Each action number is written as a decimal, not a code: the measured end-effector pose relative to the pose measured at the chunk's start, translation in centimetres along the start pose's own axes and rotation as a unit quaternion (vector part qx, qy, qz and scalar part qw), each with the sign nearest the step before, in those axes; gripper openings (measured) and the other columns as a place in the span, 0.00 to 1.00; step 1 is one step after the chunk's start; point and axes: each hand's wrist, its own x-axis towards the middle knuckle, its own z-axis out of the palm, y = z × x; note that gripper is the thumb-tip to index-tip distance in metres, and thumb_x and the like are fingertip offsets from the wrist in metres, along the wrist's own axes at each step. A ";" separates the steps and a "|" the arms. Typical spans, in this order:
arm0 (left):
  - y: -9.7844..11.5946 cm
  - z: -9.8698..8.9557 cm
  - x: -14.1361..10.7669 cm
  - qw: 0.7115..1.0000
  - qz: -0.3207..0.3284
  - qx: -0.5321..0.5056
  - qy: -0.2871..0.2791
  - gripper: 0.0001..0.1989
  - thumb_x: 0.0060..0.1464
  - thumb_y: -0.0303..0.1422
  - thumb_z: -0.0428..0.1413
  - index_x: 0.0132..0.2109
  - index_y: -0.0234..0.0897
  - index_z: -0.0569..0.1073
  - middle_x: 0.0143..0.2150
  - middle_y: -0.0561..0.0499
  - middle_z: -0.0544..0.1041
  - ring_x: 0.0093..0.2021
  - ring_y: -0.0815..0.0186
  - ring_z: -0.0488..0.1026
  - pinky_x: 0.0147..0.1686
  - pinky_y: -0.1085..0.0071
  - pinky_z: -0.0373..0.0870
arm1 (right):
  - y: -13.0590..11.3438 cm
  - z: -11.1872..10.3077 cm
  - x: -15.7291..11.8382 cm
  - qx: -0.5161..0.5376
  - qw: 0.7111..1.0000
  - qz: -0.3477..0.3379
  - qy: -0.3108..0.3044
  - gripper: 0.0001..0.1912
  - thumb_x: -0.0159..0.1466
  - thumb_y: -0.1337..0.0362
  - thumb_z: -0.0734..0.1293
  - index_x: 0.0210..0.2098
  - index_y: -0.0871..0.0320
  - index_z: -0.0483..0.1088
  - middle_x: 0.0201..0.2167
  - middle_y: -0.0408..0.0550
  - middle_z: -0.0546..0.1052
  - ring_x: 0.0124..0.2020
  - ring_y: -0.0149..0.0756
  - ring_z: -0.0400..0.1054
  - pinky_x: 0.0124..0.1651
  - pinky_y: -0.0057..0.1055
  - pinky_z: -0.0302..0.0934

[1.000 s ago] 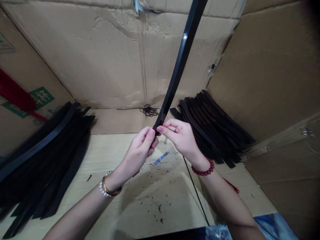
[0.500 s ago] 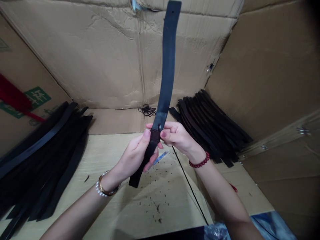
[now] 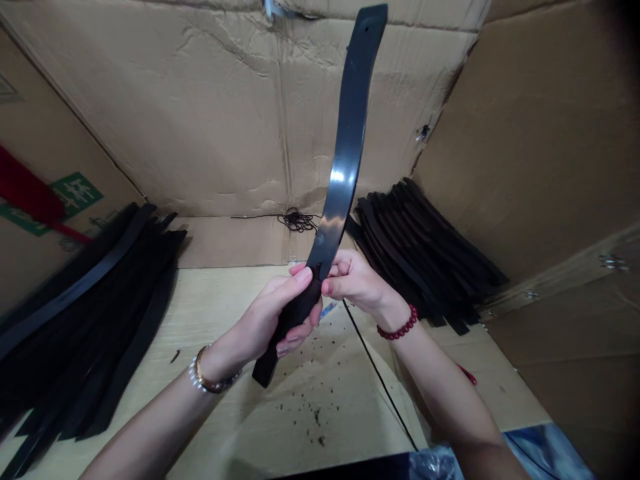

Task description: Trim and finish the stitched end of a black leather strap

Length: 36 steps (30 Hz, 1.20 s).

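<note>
A long, curved, flat black strip [image 3: 345,153] is held up at a slant, its upper end near the top of the view and a small hole in that end. My left hand [image 3: 267,307] is wrapped round the lower part, thumb lying on its front. Dark cord is wound round the strip by the thumb, mostly hidden now. Close to the strip's right edge, my right hand [image 3: 357,280] is closed in a pinch, with a thin dark cord [image 3: 375,370] running from beneath it down to the table's front edge. Exactly what its fingertips pinch is partly hidden.
Piles of black strips lie at left [image 3: 100,320] and right [image 3: 425,260]. A tangled dark cord [image 3: 299,219] rests by the back cardboard wall [image 3: 225,133]. Behind my hands is a small blue-and-white tool [image 3: 329,309]. Dark crumbs dot the table [image 3: 215,427]. Something red [image 3: 30,180] hangs at left.
The strip has tilted further right at its top and turned, so its face now shines. My left hand has shifted slightly, its thumb higher, and the cord winding shows less.
</note>
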 end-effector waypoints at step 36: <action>-0.2 -0.9 0.7 0.993 -0.011 -0.074 -0.095 0.28 0.67 0.51 0.41 0.32 0.34 0.71 0.14 0.54 0.63 0.09 0.73 0.56 0.09 0.78 0.53 | -0.1 0.0 0.4 0.071 0.995 -0.040 0.055 0.24 0.48 0.51 0.80 0.38 0.60 0.78 0.22 0.40 0.72 0.17 0.20 0.45 0.18 0.25 0.33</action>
